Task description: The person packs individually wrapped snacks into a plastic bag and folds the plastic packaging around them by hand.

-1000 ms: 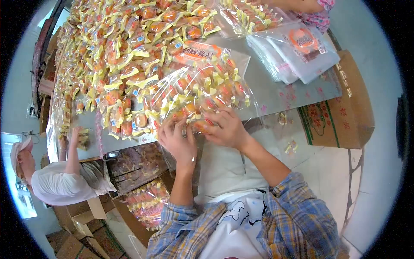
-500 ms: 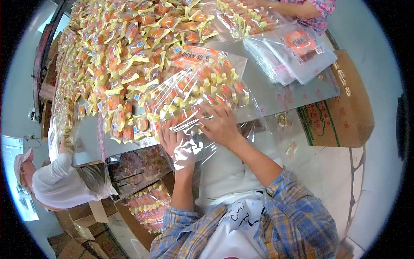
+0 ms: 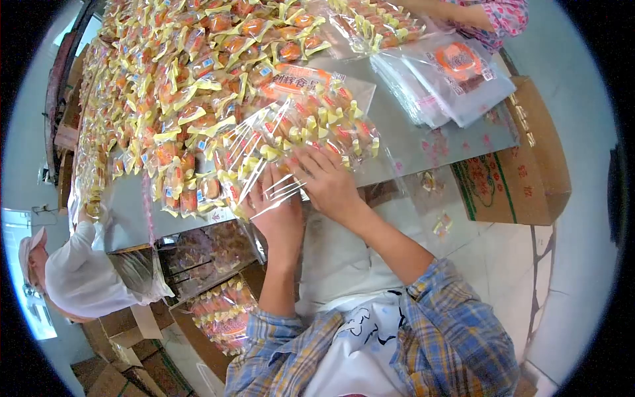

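Note:
A clear plastic bag [image 3: 331, 135], packed with rows of wrapped snack cakes and printed in orange at its far end, lies at the table's near edge. My left hand [image 3: 279, 210] rests on its near left part, fingers stretched forward against the film. Beside it, my right hand [image 3: 329, 184] lies with bent, slightly spread fingers over the near row of cakes. Glare on the film partly hides the left fingertips. A large heap of loose wrapped cakes [image 3: 178, 86] spreads across the table to the left and beyond the bag.
A stack of flat printed bags [image 3: 446, 79] lies at the table's right, near another filled bag [image 3: 377, 26] and a person's arm [image 3: 456, 12]. A cardboard box [image 3: 516, 159] stands right. Below left is an open box of packed cakes [image 3: 221, 314]. Another person [image 3: 83, 271] works at left.
The loose film that covered my left hand no longer drapes over its back. My right hand has shifted slightly left. The person at left has lowered an arm a little.

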A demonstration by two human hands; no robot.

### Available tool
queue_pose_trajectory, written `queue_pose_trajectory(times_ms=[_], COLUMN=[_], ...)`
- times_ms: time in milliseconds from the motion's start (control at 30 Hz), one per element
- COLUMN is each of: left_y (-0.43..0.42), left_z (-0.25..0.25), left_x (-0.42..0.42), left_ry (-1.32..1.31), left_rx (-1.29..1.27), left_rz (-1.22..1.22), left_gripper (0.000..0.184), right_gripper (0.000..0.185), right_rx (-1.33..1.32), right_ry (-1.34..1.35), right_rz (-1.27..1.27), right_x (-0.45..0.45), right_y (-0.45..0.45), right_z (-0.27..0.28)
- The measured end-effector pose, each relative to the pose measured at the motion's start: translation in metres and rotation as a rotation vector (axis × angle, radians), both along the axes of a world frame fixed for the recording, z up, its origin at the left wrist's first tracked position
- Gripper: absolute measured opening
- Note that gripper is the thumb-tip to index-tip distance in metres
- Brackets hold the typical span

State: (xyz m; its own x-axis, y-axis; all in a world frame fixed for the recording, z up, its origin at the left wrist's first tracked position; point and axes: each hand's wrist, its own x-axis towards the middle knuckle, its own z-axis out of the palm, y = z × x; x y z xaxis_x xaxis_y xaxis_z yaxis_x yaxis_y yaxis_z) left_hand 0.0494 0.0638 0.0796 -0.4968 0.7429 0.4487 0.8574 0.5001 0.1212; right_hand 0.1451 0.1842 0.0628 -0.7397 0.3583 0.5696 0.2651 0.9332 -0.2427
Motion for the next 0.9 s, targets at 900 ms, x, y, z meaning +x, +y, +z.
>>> queue_pose_trajectory(times_ms=[900], left_y=[0.01], left_z=[0.01], left_x=[0.006], left_ry=[-0.011], left_rx=[-0.03], left_rz=[0.048], left_gripper=[0.058], right_gripper=[0.059], right_rx=[-0.045], right_ry=[-0.09], right_rz=[0.029], right_x=[-0.004], right_y=[0.001], right_z=[0.008])
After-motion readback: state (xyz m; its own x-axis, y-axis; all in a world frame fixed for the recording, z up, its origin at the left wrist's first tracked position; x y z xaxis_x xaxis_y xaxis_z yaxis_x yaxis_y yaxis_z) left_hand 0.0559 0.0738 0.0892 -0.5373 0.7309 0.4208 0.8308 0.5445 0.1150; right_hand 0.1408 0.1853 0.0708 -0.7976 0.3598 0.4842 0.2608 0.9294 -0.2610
